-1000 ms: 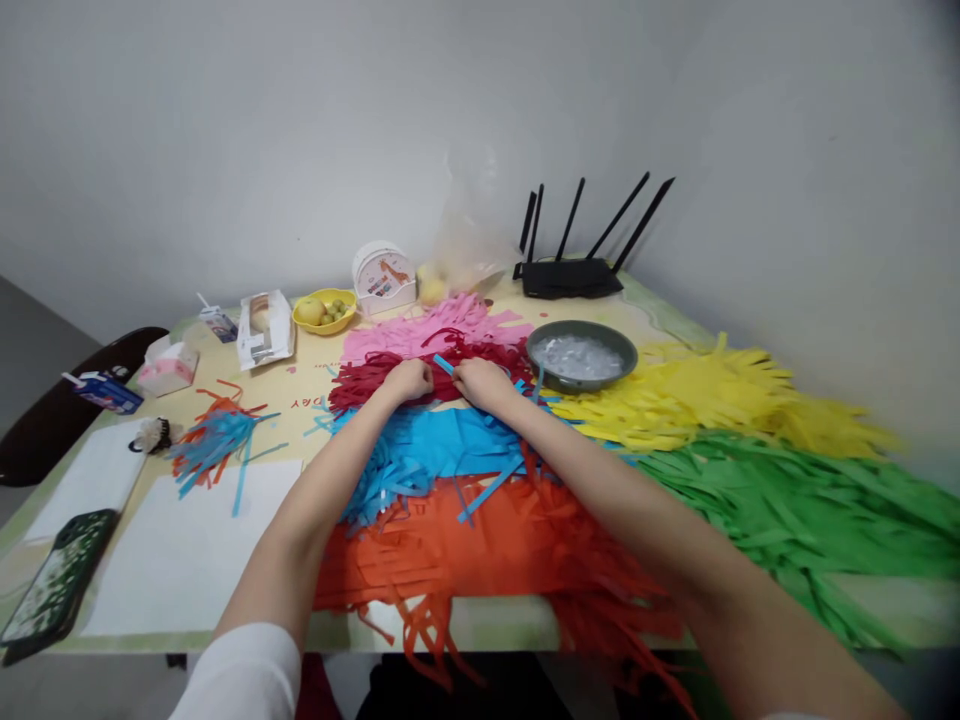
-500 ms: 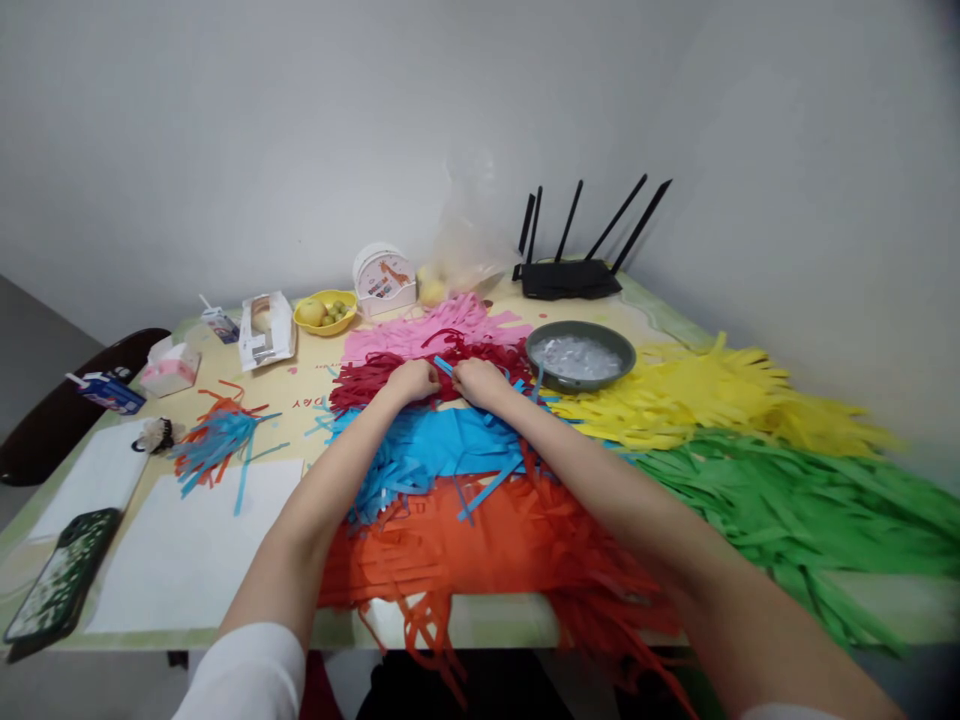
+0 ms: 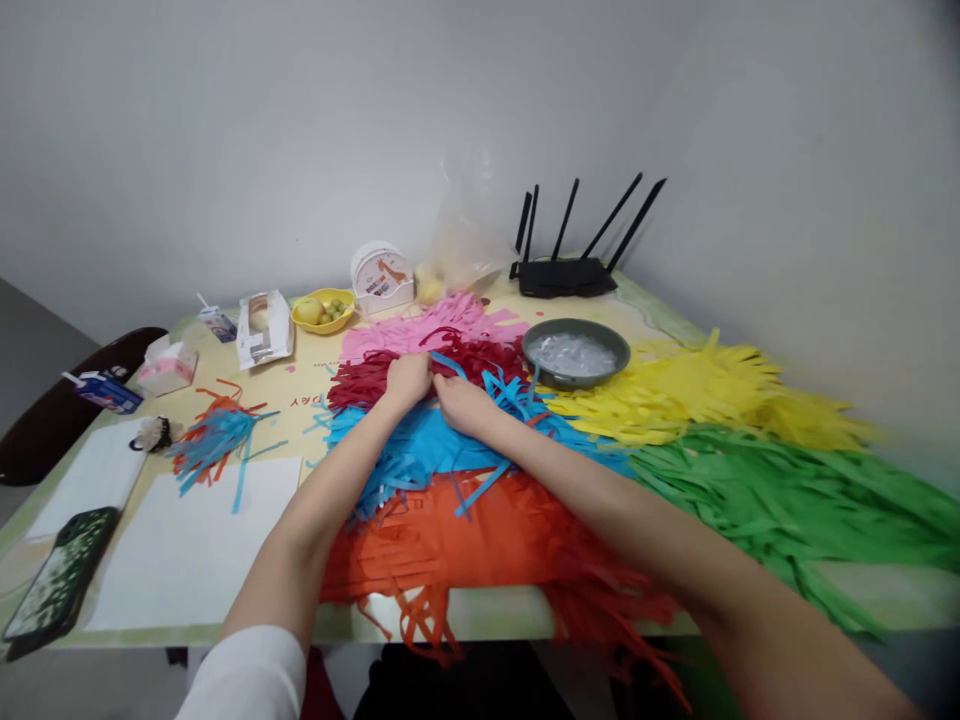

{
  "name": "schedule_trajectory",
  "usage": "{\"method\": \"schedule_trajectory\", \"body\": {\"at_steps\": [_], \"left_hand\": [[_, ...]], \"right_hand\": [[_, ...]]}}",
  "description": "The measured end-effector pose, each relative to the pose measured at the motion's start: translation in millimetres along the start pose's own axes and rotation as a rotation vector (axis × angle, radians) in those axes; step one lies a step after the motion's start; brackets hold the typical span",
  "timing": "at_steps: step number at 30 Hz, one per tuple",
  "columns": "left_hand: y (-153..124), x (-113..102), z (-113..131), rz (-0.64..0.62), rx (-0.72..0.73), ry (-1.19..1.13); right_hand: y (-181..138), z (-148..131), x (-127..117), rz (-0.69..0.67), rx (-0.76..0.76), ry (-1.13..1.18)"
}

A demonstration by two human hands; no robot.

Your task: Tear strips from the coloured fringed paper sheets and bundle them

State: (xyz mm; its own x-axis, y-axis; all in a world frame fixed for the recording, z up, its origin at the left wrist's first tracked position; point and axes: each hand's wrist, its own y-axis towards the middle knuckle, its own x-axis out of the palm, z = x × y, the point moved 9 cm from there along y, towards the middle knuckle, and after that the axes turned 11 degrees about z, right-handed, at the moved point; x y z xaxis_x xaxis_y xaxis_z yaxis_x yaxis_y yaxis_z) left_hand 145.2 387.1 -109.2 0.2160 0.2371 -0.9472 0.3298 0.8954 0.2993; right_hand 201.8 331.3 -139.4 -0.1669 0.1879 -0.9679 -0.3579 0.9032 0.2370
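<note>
My left hand point(image 3: 410, 379) and my right hand point(image 3: 459, 402) meet over the fringed paper at the table's middle, both with fingers closed. A narrow blue paper strip point(image 3: 448, 364) runs from between them, pinched at the fingertips. Under my hands lies dark red fringed paper point(image 3: 491, 358), with blue fringed paper point(image 3: 420, 440) just nearer to me. Closest to the table's front edge is orange fringed paper point(image 3: 480, 540). Pink fringed paper point(image 3: 442, 325) spreads behind the red. My fingers hide part of the strip.
Yellow point(image 3: 697, 390) and green fringed paper point(image 3: 787, 500) cover the right side. A dark bowl point(image 3: 621, 362) of clear material stands near a black router point(image 3: 566, 278). Leftward are a yellow fruit dish point(image 3: 346, 318), an orange-and-blue tassel point(image 3: 217, 435), white sheets point(image 3: 195, 545) and a phone point(image 3: 64, 575).
My hands have come together, the right one shifting left and slightly nearer to me. The blue strip's visible end now lies behind my right fingers.
</note>
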Motion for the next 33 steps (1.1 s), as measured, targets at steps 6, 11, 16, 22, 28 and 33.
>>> {"method": "schedule_trajectory", "body": {"at_steps": [6,11,16,22,28,33], "left_hand": [[-4,-56,-4,0.275,-0.055,-0.007],[-2,-113,-71,0.616,-0.383,-0.293],[-14,-194,-162,0.798,-0.673,-0.375],[-92,-332,-168,1.042,-0.559,-0.244],[-158,-287,-51,0.617,-0.139,-0.223],[-199,-234,15,0.44,0.008,-0.357]], "right_hand": [[10,4,18,-0.021,0.101,-0.006],[18,9,20,-0.033,0.226,0.042],[19,13,11,-0.043,0.323,0.145],[8,5,-38,0.05,0.312,0.293],[-64,-76,-143,0.349,0.108,0.449],[-124,-131,-187,0.682,-0.094,0.628]]}}
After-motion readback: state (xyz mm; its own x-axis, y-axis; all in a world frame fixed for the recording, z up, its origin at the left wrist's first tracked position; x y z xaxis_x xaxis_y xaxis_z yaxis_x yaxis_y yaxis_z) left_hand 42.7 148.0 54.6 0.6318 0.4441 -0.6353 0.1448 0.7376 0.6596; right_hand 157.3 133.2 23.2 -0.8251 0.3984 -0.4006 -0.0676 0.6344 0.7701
